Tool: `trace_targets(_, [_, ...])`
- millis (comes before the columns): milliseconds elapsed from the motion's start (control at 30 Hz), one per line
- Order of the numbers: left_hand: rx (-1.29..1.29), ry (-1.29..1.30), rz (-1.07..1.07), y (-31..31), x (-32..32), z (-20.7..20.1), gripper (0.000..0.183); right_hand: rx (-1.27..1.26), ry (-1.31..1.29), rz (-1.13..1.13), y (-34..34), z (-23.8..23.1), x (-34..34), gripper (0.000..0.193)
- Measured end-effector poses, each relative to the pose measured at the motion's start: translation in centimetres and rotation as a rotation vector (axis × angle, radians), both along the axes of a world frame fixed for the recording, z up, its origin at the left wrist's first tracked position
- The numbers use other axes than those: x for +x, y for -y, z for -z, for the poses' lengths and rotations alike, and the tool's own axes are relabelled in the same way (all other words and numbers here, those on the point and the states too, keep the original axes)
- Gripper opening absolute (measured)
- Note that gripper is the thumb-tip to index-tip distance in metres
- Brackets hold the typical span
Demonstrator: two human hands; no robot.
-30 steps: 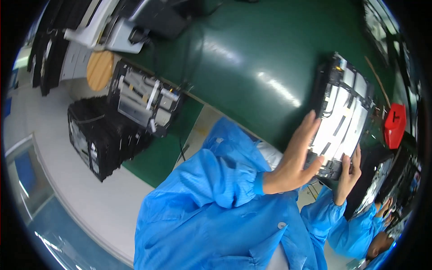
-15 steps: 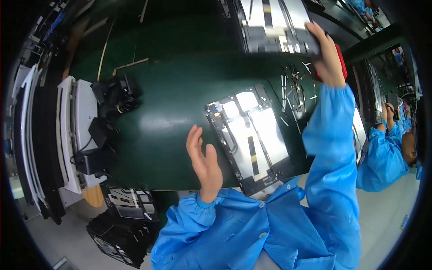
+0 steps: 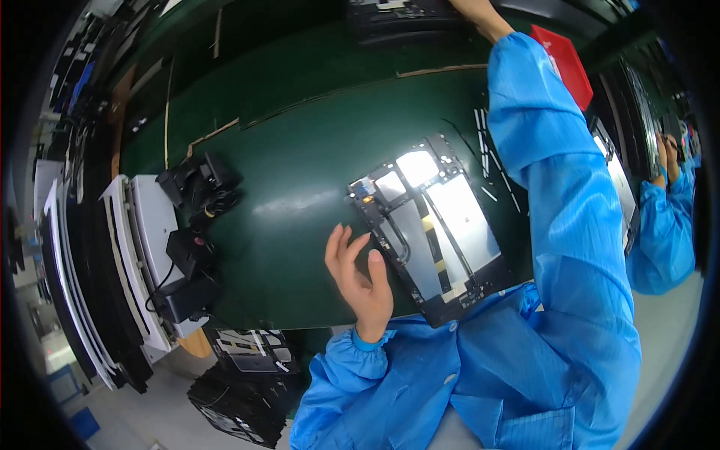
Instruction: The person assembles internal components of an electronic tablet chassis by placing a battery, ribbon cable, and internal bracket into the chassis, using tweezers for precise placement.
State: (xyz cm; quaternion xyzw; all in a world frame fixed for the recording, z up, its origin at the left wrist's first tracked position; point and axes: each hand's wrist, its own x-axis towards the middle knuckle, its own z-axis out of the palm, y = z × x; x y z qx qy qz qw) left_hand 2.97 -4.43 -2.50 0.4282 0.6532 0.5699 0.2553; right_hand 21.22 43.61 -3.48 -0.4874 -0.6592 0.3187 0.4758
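An opened tablet (image 3: 450,225), its inner silver plates and black ribbon cables bare, lies tilted on the green table in front of me. Just left of its edge my left hand (image 3: 361,281) hovers, fingers apart and nothing in it. At the far end of my stretched arm, my right hand (image 3: 484,16) is cut off by the top edge of the view. It is beside the right end of a second opened tablet (image 3: 401,22), also partly out of view. The right fingers are hidden, so their grip cannot be made out.
Thin white strips (image 3: 481,139) lie right of the near tablet. A red bin (image 3: 564,66) stands beyond my right sleeve. Black adapters with cables (image 3: 196,187) sit at left, near upright white panels (image 3: 154,225). Stacked tablet parts (image 3: 240,401) are lower left. Another person's blue sleeve (image 3: 664,240) shows at right.
My right hand has carried the second tablet farther away, toward the top edge. My left hand stays open beside the near tablet, its fingers slightly more bent. The whole view has shifted somewhat.
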Motion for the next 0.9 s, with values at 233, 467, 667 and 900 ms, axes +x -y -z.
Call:
trace_targets(233, [0.023,-0.054,0.010,-0.1,0.4,0.3,0.023,0.044,0.047,0.084,11.6,-8.0,-2.0,0.029])
trace_targets(467, [0.042,0.002,-0.071,0.0,0.0,-0.1,0.026,0.123,0.840,-0.164,31.5,-9.7,0.6,0.017])
trace_targets(667, [0.051,-0.063,-0.017,-0.1,0.3,0.2,0.027,-0.191,0.954,-0.106,34.9,-7.8,3.7,0.019])
trace_targets(900, [0.053,-0.040,-0.055,0.6,0.7,0.1,0.026,-0.055,1.167,-0.304,32.6,-6.4,2.8,0.020])
